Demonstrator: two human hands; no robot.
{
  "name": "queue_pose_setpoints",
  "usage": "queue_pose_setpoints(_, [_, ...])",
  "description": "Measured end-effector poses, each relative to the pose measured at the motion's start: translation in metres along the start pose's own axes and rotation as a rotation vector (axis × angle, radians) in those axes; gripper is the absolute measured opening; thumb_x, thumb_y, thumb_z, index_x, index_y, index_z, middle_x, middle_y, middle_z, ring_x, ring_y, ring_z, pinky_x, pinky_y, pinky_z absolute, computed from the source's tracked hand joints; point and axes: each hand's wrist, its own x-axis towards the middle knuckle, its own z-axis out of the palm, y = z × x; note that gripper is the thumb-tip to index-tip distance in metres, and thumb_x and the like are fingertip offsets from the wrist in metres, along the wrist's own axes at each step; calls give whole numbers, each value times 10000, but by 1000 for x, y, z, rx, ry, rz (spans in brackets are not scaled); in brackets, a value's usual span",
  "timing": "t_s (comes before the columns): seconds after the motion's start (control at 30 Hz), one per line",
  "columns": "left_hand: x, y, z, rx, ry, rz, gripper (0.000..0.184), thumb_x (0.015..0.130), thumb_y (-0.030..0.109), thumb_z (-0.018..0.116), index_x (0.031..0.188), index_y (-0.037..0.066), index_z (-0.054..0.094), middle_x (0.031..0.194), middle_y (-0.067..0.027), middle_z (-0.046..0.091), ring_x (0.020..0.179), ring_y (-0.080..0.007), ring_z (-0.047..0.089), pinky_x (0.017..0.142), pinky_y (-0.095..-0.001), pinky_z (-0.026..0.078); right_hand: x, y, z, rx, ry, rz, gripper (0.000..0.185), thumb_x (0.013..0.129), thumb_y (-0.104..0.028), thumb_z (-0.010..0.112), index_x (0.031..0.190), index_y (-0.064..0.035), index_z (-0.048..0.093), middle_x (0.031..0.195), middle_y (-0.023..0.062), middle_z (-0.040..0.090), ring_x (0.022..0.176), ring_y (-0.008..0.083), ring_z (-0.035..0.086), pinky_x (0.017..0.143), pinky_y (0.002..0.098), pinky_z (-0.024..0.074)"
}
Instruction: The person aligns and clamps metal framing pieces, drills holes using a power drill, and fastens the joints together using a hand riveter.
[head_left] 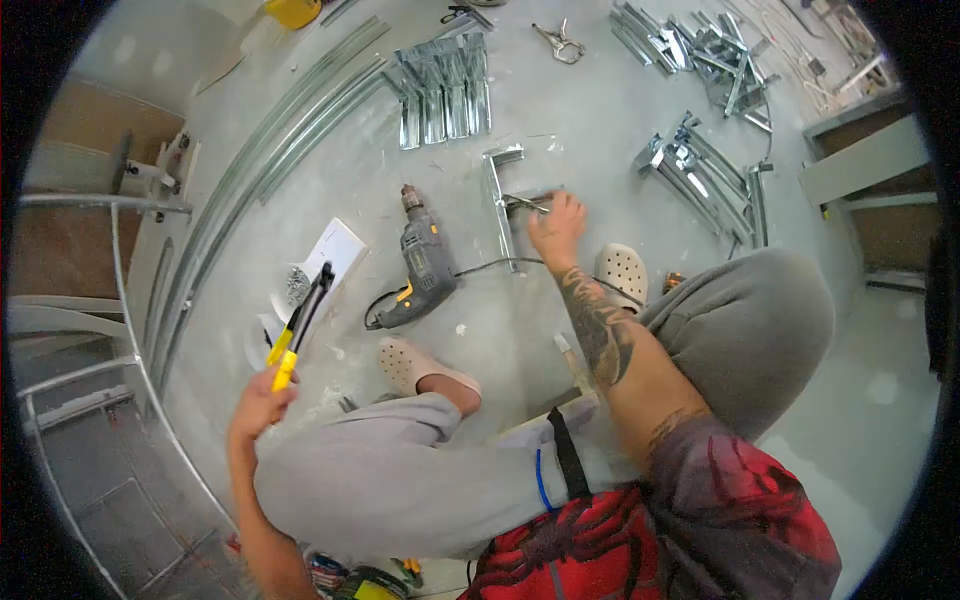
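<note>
Left grip (262,404) held a yellow-handled hand tool (312,310); whether right grip (558,228) held the metal bracket (496,190) was unclear; sweeping low risked snagging the drill cord (505,261).

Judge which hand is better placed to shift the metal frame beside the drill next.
Probably the right hand: it is at the metal frame, while the left hand is farther off, across the drill, and holds a yellow-handled tool.

Left hand (264,403): curls into a grip, out wide!
Right hand (558,232): reaches forward, half-curled!
Right forearm (598,328): stretches long, tattooed!
</note>
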Motion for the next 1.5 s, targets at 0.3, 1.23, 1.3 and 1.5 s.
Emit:
queue_pose_setpoints(0.3, [88, -230, 153, 84, 648, 10, 269, 835, 226, 655, 1018, 46, 575, 691, -70, 571, 604, -195, 565, 577, -346, 471, 34, 60, 1, -468, -604, -266, 277, 766, -123, 612, 1038, -89, 574, 1018, 156, 618, 1020, 372, 573, 823, 486, 476])
queue_pose_setpoints(1.23, [144, 201, 153, 861, -216, 800, 377, 862, 353, 543, 995, 25, 673, 969, -219, 669, 871, -374, 643, 759, -463, 498, 90, 43, -12, 147, -1048, 358, 309, 696, -205, 780, 855, 35, 666, 818, 165, 689, 647, 234, 676, 624, 384, 564])
queue_pose_setpoints(1.3, [192, 213, 229, 843, -271, 615, 380, 863, 335, 506, 883, 1, 687, 953, -229, 672, 866, -387, 645, 784, -471, 502, 85, 41, -6, 95, -1028, 302, 245, 746, -155, 758, 860, 28, 641, 790, 122, 662, 637, 194, 657, 617, 359, 584])
queue_pose_setpoints(1.5, [271, 147, 405, -300, 46, 434, 454, 982, 423, 387, 1152, 65, 609, 941, -184, 674, 709, -276, 675, 594, -388, 506, 80, 35, -13, 104, -1020, 368, 220, 787, -164, 764, 836, 18, 651, 708, 72, 624, 592, 151, 538, 491, 313, 410])
